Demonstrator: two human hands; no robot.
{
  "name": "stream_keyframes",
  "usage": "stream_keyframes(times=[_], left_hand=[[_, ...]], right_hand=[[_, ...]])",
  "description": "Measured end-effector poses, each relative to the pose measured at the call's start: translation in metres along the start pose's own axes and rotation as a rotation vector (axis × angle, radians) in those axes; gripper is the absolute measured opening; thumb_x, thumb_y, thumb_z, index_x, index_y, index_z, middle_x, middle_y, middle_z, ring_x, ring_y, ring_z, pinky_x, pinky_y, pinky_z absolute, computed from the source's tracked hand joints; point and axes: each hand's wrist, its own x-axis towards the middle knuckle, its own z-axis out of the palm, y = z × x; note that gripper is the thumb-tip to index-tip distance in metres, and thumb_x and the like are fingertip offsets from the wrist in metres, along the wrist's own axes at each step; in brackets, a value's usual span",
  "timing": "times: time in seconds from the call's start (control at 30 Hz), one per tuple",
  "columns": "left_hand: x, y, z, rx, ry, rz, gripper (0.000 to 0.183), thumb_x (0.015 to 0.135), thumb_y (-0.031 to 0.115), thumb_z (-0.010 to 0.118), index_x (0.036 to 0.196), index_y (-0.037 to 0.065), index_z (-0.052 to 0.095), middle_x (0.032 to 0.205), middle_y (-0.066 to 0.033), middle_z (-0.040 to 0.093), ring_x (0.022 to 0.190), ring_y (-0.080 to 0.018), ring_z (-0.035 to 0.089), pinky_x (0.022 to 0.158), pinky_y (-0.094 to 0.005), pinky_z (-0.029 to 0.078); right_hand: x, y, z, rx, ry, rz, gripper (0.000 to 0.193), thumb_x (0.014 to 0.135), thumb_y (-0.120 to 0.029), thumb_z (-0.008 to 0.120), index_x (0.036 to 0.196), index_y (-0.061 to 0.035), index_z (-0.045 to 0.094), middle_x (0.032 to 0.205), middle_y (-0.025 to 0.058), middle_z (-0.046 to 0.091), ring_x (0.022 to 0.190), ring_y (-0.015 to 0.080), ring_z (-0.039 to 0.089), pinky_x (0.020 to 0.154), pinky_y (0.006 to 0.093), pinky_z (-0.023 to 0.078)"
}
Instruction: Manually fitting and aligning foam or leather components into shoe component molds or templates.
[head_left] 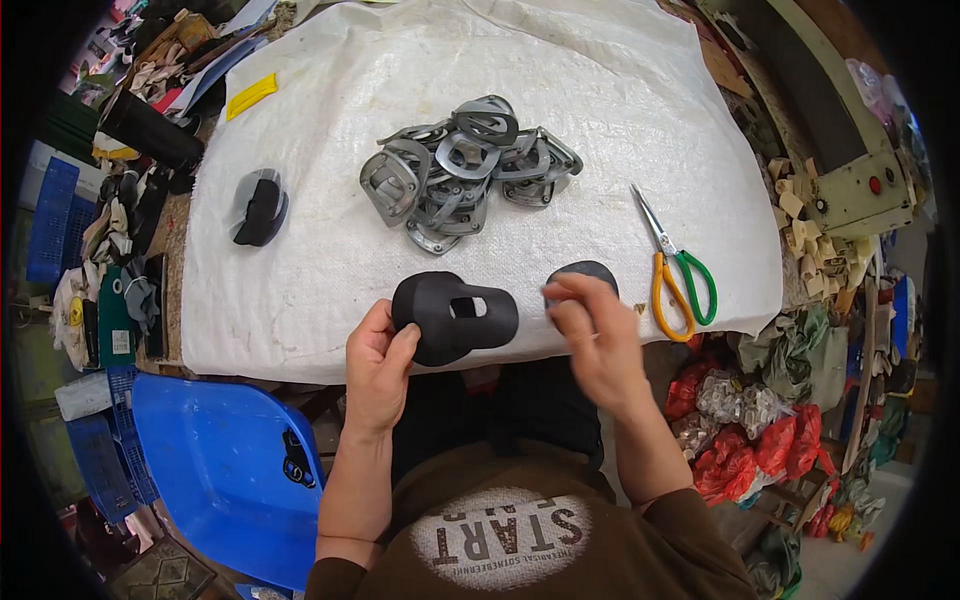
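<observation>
My left hand [378,365] pinches a black, soft-looking moulded piece [425,318], rounded at both ends with a rectangular slot, at the table's front edge. To its right, my right hand [598,340] is slightly blurred, its fingers curled toward the thumb. Whatever lies between those fingertips is too small or hidden to make out. Behind that hand shows a dark grey rounded piece [588,268], partly covered by the fingers. A pile of grey, frame-like parts with openings [468,155] lies farther back, at the middle of the table.
Scissors [661,240] with orange and green handles lie open at right. A black-and-clear curved piece [262,208] and a yellow strip [251,96] rest on the white sheet [310,260] at left. A blue basin [230,480] holds black parts. Red bags [735,465] sit lower right.
</observation>
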Motion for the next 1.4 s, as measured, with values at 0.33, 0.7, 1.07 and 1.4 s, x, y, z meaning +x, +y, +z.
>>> stream_keyframes(times=[0.33, 0.7, 1.07, 1.4], left_hand=[[-0.006, 0.006, -0.019, 0.029, 0.191, 0.087, 0.009, 0.089, 0.011, 0.054, 0.088, 0.003, 0.051, 0.077, -0.0044, 0.059, 0.061, -0.009, 0.055, 0.05, -0.0221, 0.045], [-0.011, 0.011, -0.014, 0.026, 0.194, 0.066, 0.008, 0.087, 0.009, 0.057, 0.086, 0.001, 0.055, 0.073, -0.0032, 0.059, 0.055, -0.0067, 0.051, 0.048, -0.0191, 0.042], [-0.002, 0.011, 0.003, 0.59, -0.175, 0.647, 0.019, 0.074, -0.008, 0.06, 0.088, 0.004, 0.064, 0.098, -0.0111, 0.059, 0.086, -0.0199, 0.057, 0.072, -0.0278, 0.046], [-0.015, -0.007, 0.014, -0.368, -0.222, -0.189, 0.029, 0.093, 0.007, 0.04, 0.119, -0.003, 0.048, 0.112, -0.0136, 0.056, 0.094, -0.0189, 0.057, 0.079, -0.0322, 0.049]], right_hand=[[0.013, -0.008, 0.036, 0.08, -0.042, 0.084, 0.04, 0.071, -0.003, 0.067, 0.108, -0.0019, 0.052, 0.071, 0.0078, 0.057, 0.059, 0.0201, 0.056, 0.057, 0.0323, 0.043], [0.017, -0.012, 0.022, -0.621, 0.095, -0.285, 0.044, 0.062, -0.015, 0.073, 0.103, -0.0088, 0.059, 0.093, 0.0078, 0.056, 0.091, 0.0218, 0.047, 0.084, 0.0407, 0.026], [0.006, -0.019, 0.016, 0.674, -0.123, 0.18, 0.036, 0.084, 0.002, 0.055, 0.12, -0.0004, 0.047, 0.104, 0.0083, 0.054, 0.087, 0.0121, 0.053, 0.075, 0.0246, 0.045], [-0.004, -0.01, 0.038, 0.423, 0.18, -0.278, 0.03, 0.077, 0.008, 0.062, 0.104, 0.0003, 0.051, 0.102, 0.0121, 0.052, 0.087, 0.0189, 0.054, 0.076, 0.0261, 0.043]])
